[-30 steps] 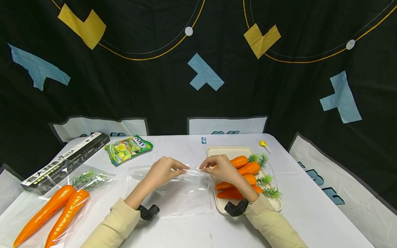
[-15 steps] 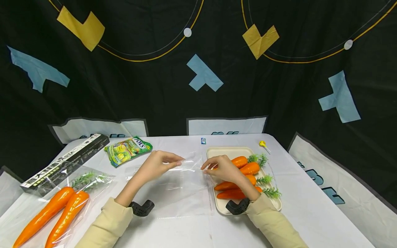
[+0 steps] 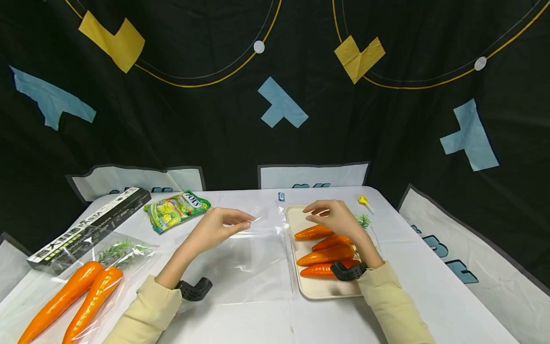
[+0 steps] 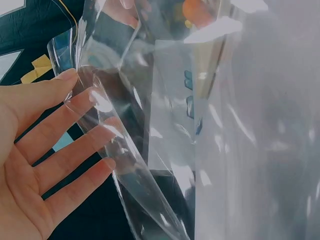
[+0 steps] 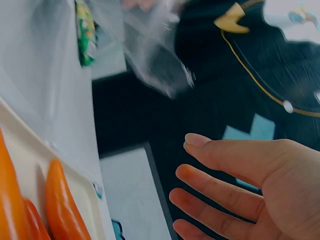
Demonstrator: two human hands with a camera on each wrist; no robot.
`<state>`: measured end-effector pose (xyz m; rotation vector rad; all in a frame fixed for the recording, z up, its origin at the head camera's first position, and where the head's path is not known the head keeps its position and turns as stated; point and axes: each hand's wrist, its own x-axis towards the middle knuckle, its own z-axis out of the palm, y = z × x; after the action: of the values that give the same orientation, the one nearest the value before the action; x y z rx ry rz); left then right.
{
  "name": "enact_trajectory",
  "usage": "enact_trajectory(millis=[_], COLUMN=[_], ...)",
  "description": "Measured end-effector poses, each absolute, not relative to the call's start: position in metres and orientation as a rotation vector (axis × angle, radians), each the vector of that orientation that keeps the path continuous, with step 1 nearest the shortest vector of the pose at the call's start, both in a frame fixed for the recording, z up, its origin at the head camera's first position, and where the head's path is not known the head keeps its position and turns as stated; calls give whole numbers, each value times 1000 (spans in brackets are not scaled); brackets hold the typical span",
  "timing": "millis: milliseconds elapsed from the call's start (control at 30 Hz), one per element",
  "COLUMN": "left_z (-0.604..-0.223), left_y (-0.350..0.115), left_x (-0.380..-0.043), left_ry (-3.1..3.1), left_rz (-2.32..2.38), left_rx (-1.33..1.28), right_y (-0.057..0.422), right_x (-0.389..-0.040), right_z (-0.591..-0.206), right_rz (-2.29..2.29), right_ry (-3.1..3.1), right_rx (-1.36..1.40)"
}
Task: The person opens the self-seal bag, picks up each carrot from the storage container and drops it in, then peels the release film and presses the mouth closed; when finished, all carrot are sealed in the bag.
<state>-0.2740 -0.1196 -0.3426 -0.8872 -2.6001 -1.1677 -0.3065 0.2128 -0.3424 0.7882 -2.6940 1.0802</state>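
Note:
My left hand (image 3: 216,229) pinches the edge of a clear plastic bag (image 3: 253,263) between thumb and index finger. In the left wrist view the film (image 4: 150,120) hangs in folds from the fingertips, the other fingers spread behind it. The bag stretches down over the table. My right hand (image 3: 337,217) hovers above the far part of a cream tray (image 3: 309,292), holding nothing. Its thumb and fingers are apart in the right wrist view. Several orange carrots (image 3: 328,254) lie side by side in the tray; their green tops are partly hidden by my right arm.
At left, two carrots (image 3: 92,289) lie in another clear bag. Behind them is a long black-and-white box (image 3: 90,224), with a green snack packet (image 3: 177,210) beside it. A tiny blue packet (image 3: 281,196) and a yellow-headed pick (image 3: 364,200) lie toward the back.
My right hand has let go of the bag and moved right, over the tray. The left hand has shifted slightly left, still pinching the bag's edge.

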Motion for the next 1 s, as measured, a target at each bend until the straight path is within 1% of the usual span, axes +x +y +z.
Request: enact_trajectory(millis=[133,333,533,733,1000], left_z=[-341,-341,-342,-344,-345], left_y=[-119,-116,-115,-116,-117], left_x=[-274,-275,-274,-274,-273], left_ry=[-2582,-2574,-2567,-2584,-2603], left_rz=[-1162,-1179,-1185,-1208,-1190], left_rx=[-903,-907,-917,-918,-919], right_y=[229,246,265,285,293], right_x=[-310,-318,-337,-354,-367], right_z=[-342,-347,-348,-351,-352], right_rz=[1088,1103,907,817,794], right_ry=[-2678,-2747,-2899,-3014,-3139], right_rx=[766,823,896,958,968])
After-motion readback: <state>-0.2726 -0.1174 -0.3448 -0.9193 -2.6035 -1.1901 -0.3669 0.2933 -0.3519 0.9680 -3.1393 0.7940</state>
